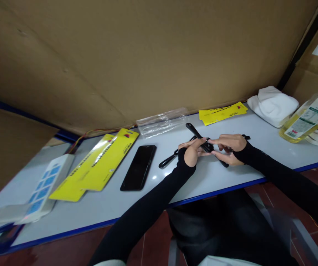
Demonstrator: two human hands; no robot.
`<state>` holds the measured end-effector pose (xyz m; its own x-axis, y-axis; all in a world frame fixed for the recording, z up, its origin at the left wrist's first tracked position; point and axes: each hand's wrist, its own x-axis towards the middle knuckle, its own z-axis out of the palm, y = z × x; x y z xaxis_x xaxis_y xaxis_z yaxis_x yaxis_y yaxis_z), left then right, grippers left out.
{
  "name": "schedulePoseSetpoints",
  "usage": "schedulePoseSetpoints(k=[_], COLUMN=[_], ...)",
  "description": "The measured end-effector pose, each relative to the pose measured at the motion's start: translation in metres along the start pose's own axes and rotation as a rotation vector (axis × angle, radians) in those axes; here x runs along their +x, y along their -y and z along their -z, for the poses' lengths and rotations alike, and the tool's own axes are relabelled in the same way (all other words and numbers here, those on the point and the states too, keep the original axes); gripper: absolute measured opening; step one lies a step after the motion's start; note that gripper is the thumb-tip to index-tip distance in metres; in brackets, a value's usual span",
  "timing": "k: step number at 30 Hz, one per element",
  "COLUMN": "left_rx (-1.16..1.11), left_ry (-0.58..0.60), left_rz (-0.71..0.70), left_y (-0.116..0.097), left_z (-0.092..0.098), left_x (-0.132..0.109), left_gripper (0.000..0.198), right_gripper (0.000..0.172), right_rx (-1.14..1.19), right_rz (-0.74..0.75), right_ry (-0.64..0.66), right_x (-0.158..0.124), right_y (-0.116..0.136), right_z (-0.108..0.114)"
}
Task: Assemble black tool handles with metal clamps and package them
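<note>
A black spokeshave (pixel 193 131) with two slim handles is held slantwise just over the table. My left hand (pixel 192 151) is closed around its middle, thumb on top. My right hand (pixel 228 147) pinches at the same middle part, its index finger and thumb against the metal; any small part between them is hidden. Beneath and behind the hands lies another black tool of like shape, its handle (pixel 168 160) sticking out at the left. A black end (pixel 246 137) shows beyond my right wrist.
Left of the hands lie a black phone (pixel 138 168), yellow printed cards (pixel 106 162) and a white power strip (pixel 49 184). Along the cardboard wall are clear plastic blister trays (pixel 163 122), more yellow cards (pixel 222 113) and white cloth (pixel 273 105). A bottle of yellow liquid (pixel 305 118) stands right.
</note>
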<state>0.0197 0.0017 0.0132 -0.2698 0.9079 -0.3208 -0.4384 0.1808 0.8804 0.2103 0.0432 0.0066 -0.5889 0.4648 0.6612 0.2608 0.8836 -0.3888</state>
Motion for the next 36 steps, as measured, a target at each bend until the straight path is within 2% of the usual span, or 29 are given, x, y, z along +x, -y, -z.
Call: schedulePoseSetpoints(k=[2, 3, 4, 5, 6, 8, 9, 10, 12, 14, 15, 18, 20, 21, 23, 25, 26, 27, 29, 32, 33, 35, 36], left_rx=[-0.011, -0.012, -0.010, -0.008, -0.006, -0.007, -0.009, -0.011, -0.016, -0.017, -0.018, -0.019, -0.018, -0.016, -0.012, -0.013, -0.014, -0.015, -0.017, -0.018, -0.016, -0.003, 0.005], left_ry=[-0.001, 0.001, 0.007, 0.011, 0.015, 0.010, 0.008, 0.008, 0.007, -0.006, -0.011, 0.003, 0.022, 0.026, 0.028, 0.020, 0.015, 0.010, 0.001, 0.001, 0.002, 0.008, 0.010], left_rz=[0.017, 0.021, 0.021, 0.021, 0.024, 0.039, 0.049, 0.058, 0.065, 0.066, 0.064, 0.038, 0.016, 0.011, 0.006, 0.000, -0.005, -0.010, -0.007, -0.007, -0.011, -0.023, -0.031], left_y=[-0.0016, -0.0025, -0.0033, -0.0038, -0.0040, -0.0032, -0.0025, -0.0017, -0.0007, -0.0010, -0.0016, -0.0030, -0.0026, -0.0022, -0.0011, -0.0005, -0.0004, -0.0003, 0.0000, 0.0017, 0.0024, 0.0034, 0.0037], left_z=[0.0006, 0.0009, 0.0011, 0.0012, 0.0014, 0.0018, 0.0019, 0.0019, 0.0015, 0.0006, 0.0002, -0.0003, 0.0001, 0.0003, 0.0005, 0.0002, 0.0001, -0.0001, -0.0001, 0.0003, 0.0004, 0.0004, 0.0005], left_x=[-0.0004, -0.0008, -0.0011, -0.0012, -0.0011, 0.0000, 0.0008, 0.0016, 0.0022, 0.0014, 0.0005, -0.0023, -0.0032, -0.0034, -0.0035, -0.0035, -0.0035, -0.0035, -0.0030, -0.0017, -0.0013, -0.0011, -0.0012], left_gripper=[0.025, 0.025, 0.025, 0.025, 0.025, 0.024, 0.024, 0.024, 0.023, 0.022, 0.021, 0.023, 0.026, 0.028, 0.029, 0.029, 0.029, 0.029, 0.031, 0.033, 0.033, 0.034, 0.035], right_gripper=[0.040, 0.040, 0.031, 0.015, 0.015, 0.045, 0.047, 0.039, 0.009, 0.029, 0.033, 0.017, 0.032, 0.031, 0.014, 0.032, 0.036, 0.032, 0.014, 0.012, 0.013, 0.031, 0.032], right_rx=[-0.016, -0.009, 0.008, 0.027, 0.040, 0.046, 0.036, 0.017, -0.038, -0.080, -0.082, -0.020, -0.001, -0.007, -0.030, -0.040, -0.038, -0.031, -0.009, 0.023, 0.037, 0.077, 0.098], right_rz=[0.053, 0.059, 0.047, 0.020, -0.014, -0.055, -0.057, -0.047, -0.007, 0.031, 0.036, -0.022, -0.051, -0.041, 0.018, 0.067, 0.072, 0.061, 0.007, -0.001, 0.035, 0.107, 0.117], right_ry=[-0.032, -0.035, -0.025, -0.001, 0.030, 0.082, 0.098, 0.103, 0.084, 0.059, 0.048, 0.023, 0.023, 0.026, 0.007, -0.009, -0.012, -0.011, -0.007, 0.013, 0.034, 0.066, 0.071], right_x=[0.0007, 0.0012, 0.0016, 0.0019, 0.0019, 0.0014, 0.0011, 0.0009, 0.0011, 0.0019, 0.0023, 0.0021, 0.0010, 0.0004, -0.0004, -0.0003, 0.0000, 0.0004, 0.0010, 0.0013, 0.0012, 0.0008, 0.0005], right_y=[-0.0006, -0.0001, 0.0007, 0.0018, 0.0027, 0.0031, 0.0024, 0.0012, -0.0019, -0.0039, -0.0040, -0.0016, -0.0005, -0.0007, -0.0020, -0.0034, -0.0036, -0.0034, -0.0025, -0.0012, -0.0009, 0.0002, 0.0009], right_z=[-0.0001, 0.0003, 0.0008, 0.0015, 0.0021, 0.0028, 0.0031, 0.0035, 0.0047, 0.0063, 0.0069, 0.0060, 0.0034, 0.0020, 0.0002, 0.0004, 0.0010, 0.0019, 0.0035, 0.0053, 0.0057, 0.0062, 0.0060])
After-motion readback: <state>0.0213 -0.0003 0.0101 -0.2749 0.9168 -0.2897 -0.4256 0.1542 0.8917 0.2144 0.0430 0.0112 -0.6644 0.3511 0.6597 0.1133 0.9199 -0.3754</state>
